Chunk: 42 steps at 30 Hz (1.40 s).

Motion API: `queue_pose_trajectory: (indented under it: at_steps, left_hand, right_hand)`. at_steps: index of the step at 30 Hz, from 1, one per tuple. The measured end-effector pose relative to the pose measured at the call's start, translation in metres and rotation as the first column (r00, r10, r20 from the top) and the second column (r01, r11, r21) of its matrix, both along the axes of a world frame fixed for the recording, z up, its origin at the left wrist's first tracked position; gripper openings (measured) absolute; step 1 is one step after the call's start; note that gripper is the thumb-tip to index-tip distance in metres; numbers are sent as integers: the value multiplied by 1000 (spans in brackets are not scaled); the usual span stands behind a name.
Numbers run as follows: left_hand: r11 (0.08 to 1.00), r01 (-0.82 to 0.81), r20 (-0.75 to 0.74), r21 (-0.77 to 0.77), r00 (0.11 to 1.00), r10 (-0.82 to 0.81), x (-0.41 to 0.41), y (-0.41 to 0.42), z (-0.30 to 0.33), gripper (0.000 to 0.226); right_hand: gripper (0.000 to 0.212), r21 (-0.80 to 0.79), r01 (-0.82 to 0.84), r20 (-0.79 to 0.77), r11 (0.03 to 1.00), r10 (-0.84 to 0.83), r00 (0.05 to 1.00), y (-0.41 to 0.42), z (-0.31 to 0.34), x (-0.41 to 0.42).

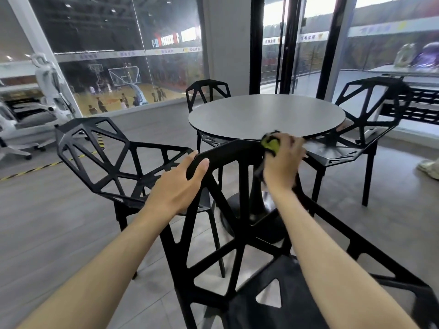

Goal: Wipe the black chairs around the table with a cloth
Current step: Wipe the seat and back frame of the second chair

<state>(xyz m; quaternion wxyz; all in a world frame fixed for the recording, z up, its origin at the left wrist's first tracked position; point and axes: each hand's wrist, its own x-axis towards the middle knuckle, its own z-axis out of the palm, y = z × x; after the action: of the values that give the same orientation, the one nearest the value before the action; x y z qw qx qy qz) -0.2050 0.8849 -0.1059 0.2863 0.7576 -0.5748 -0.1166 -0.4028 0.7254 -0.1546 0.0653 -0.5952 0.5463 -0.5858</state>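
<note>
Nearest, a black chair of open triangular struts, back rail toward the camera, seat low at the bottom edge. Left hand on the left end of that back's top rail, thumb over the front face, fingers hooked round behind, clamped on the rail. Right hand at the right end of the same rail, fingers curled tight round a bunched cloth, green with dark patches, pressed onto the rail just under the near edge of the table. Cloth and hand slightly blurred. Just left, a second black chair of the same faceted build, back toward the left, seat pointing at the table. Round grey table on a single dark pedestal with a disc foot seen through the near chair's struts. At the table's right edge, a third black chair, seat tucked partly under the top. At the far edge, a fourth black chair, only back and one leg visible. Beyond, a glass wall over a basketball court, white office chairs at the left edge, a shoe at the right edge.
</note>
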Motion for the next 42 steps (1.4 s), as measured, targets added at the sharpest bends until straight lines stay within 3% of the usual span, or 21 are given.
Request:
queue_pose_trajectory:
  at_steps: [4, 8, 15, 20, 23, 27, 33, 39, 42]
  left_hand:
    - [1000, 5, -8, -6, 1000, -5, 3, 0, -2, 70]
    - [1000, 8, 21, -10, 1000, -8, 0, 1, 0, 66]
    - [1000, 10, 18, -22, 1000, -9, 2, 0, -2, 63]
    - [999, 20, 22, -37, 1000, -19, 5, -3, -5, 64]
    - [999, 13, 11, -49, 1000, -12, 7, -4, -6, 62]
    - [999, 9, 8, -37, 1000, -9, 8, -8, -8, 64]
    - [999, 13, -4, -50, 1000, -14, 9, -9, -10, 65]
    - [999, 8, 4, -50, 1000, -8, 5, -5, -6, 65]
    - [999, 10, 22, -37, 1000, -9, 5, -5, -4, 66]
  right_hand:
    - [47, -127, -211, -266, 969, 171, 949, 25, 1, 41]
    - [53, -112, -239, -414, 965, 174, 893, 12, -6, 2]
    - [54, 33, -90, -117, 995, 93, 989, 15, -74, -46]
    - [50, -60, -117, -8, 991, 117, 993, 14, -53, -41]
    - [49, -199, -138, -53, 970, 129, 990, 5, -26, -32]
    - [48, -40, -92, -87, 995, 88, 992, 4, -47, -44]
    - [43, 56, -9, -129, 998, 16, 991, 16, -94, -72]
    - [39, 221, 55, 44, 974, -67, 997, 20, -102, -72]
    - [38, 156, 26, 62, 987, -36, 997, 26, -81, -44]
